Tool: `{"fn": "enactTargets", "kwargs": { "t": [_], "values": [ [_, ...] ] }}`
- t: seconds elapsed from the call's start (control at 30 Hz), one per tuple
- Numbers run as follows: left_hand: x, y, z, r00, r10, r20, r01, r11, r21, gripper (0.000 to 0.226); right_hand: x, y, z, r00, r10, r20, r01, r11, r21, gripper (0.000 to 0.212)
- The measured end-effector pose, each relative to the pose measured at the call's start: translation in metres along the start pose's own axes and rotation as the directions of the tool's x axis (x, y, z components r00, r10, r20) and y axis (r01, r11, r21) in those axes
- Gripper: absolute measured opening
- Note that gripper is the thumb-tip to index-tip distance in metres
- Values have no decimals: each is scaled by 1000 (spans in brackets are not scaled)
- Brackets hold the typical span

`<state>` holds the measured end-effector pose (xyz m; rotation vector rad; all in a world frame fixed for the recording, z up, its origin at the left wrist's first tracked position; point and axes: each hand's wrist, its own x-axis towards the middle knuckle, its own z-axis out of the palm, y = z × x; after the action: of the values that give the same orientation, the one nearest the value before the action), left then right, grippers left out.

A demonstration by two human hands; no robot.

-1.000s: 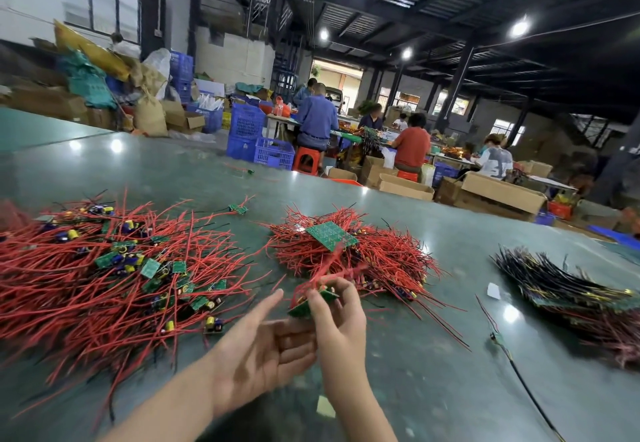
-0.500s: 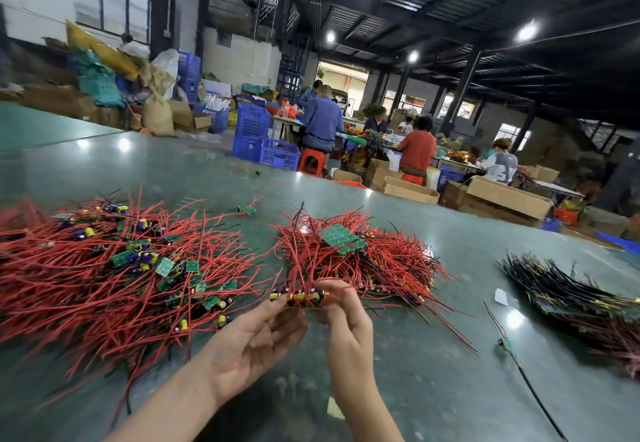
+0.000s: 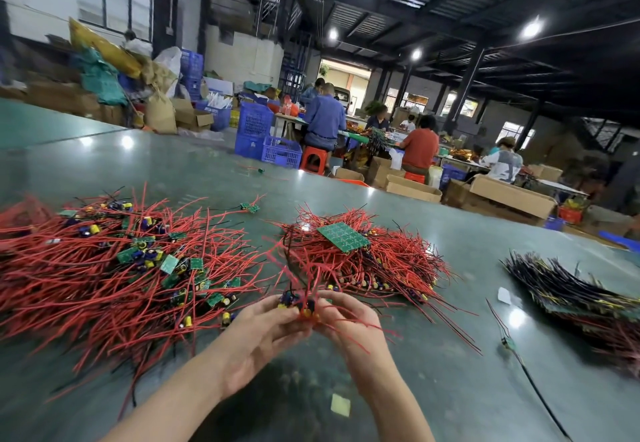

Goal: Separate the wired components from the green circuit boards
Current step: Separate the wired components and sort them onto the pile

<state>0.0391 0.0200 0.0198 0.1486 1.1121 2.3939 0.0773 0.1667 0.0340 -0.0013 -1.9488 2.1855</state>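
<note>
A: What lies nearest?
B: Bare green table (image 3: 450,389) around both forearms, with 1 pale scrap (image 3: 340,405) between them and a loose black-wired part (image 3: 507,343) to the right.
A: And the hands?
B: The left hand (image 3: 258,344) and right hand (image 3: 349,324) meet at the fingertips, both pinched on a small board with capacitors (image 3: 299,303); its red wires fan up and to the right.
A: How much room beside them?
B: Little on the left: the big pile of red-wired pieces (image 3: 104,279) lies just beside the left hand. The middle pile (image 3: 374,268) sits just beyond the fingers, a green circuit board panel (image 3: 343,236) on top. The dark-wired pile (image 3: 571,299) lies well apart at right.
A: Farther?
B: Open tabletop up to its far edge.
</note>
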Motion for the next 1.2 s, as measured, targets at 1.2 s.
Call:
{"fn": "enactTargets", "kwargs": {
  "t": [1.2],
  "values": [
    [1,-7,-7,957,287,-39,-258,907,334,15,10,14,1,994,-102,-37,86,951,-297,16]
  ]
}}
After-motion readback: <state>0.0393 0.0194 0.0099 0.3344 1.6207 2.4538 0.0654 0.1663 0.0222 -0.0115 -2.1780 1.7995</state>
